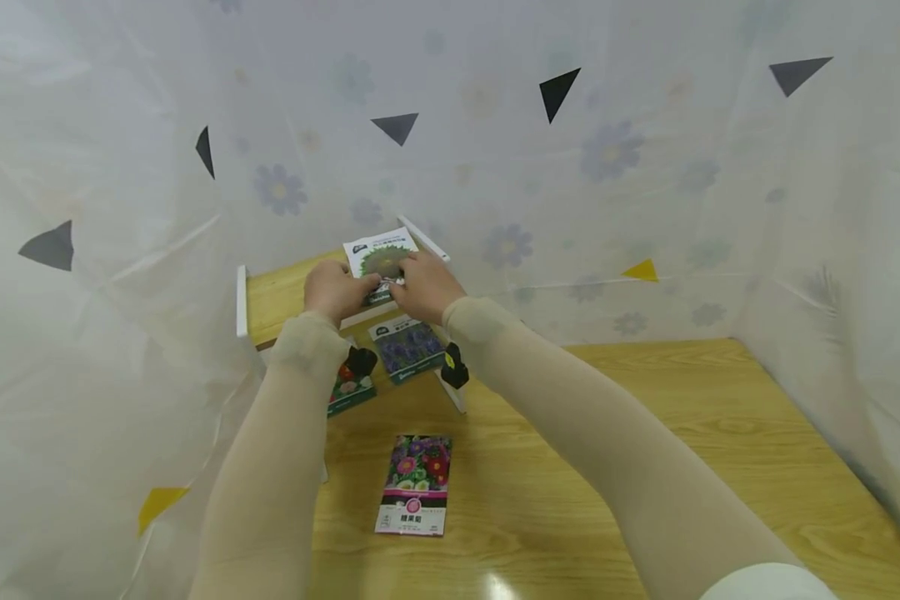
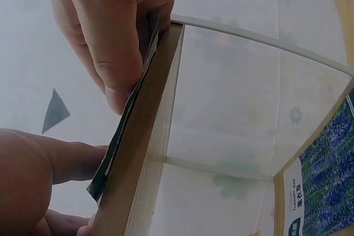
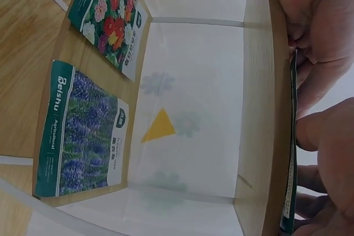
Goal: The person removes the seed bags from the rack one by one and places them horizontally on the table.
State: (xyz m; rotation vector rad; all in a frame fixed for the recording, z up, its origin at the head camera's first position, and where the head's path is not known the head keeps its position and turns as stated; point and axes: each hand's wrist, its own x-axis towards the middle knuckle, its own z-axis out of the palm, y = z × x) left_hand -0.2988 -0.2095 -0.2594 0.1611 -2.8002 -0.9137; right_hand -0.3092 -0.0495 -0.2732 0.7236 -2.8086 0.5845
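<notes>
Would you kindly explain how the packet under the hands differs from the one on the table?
The upper packet sits on the shelf, touched by the left hand and right hand; the lower packet lies untouched on the table. The upper packet pictures one large bloom; the lower packet, many flowers. The upper packet is white at its far end, the lower packet at its near end. Both are printed.

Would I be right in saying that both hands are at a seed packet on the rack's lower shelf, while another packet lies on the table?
Not quite: the shelf is wrong. The head view shows the left hand and right hand at a seed packet on the upper shelf. Another packet does lie on the table.
</notes>
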